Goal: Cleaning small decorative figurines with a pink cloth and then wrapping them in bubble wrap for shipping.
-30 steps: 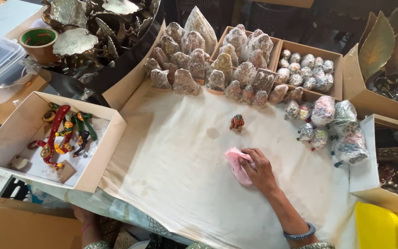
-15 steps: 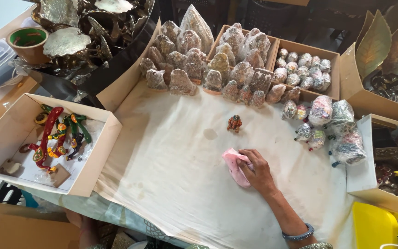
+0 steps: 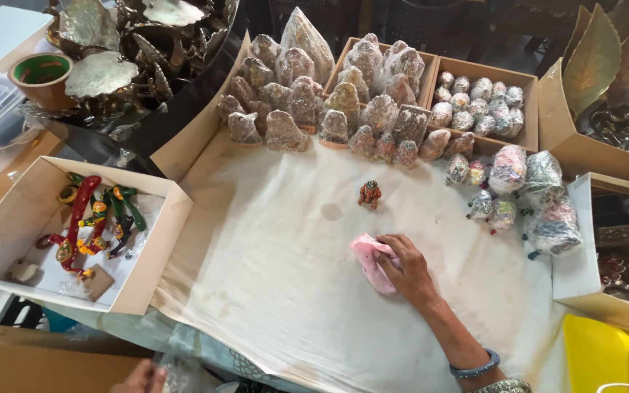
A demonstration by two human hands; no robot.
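Note:
My right hand (image 3: 405, 268) presses a pink cloth (image 3: 370, 262) flat on the white sheet (image 3: 271, 276) that covers the table. A small red and orange figurine (image 3: 370, 193) stands on the sheet a little beyond the hand, apart from it. At the bottom edge only the fingers of my left hand (image 3: 140, 377) show, beside crinkled clear plastic (image 3: 176, 375); what it grips is unclear. A blue bangle (image 3: 475, 366) sits on my right wrist.
Several plastic-wrapped figures (image 3: 314, 109) stand in rows at the back, with wrapped round pieces in a cardboard box (image 3: 478, 98) and on the right (image 3: 525, 189). An open box of colourful painted pieces (image 3: 89, 225) lies at left. Metal leaf ornaments (image 3: 125, 44) and a green-lined bowl (image 3: 41, 73) are far left.
My right hand with the pink cloth has shifted slightly on the sheet. The view has drifted, and my left hand now shows at the bottom edge.

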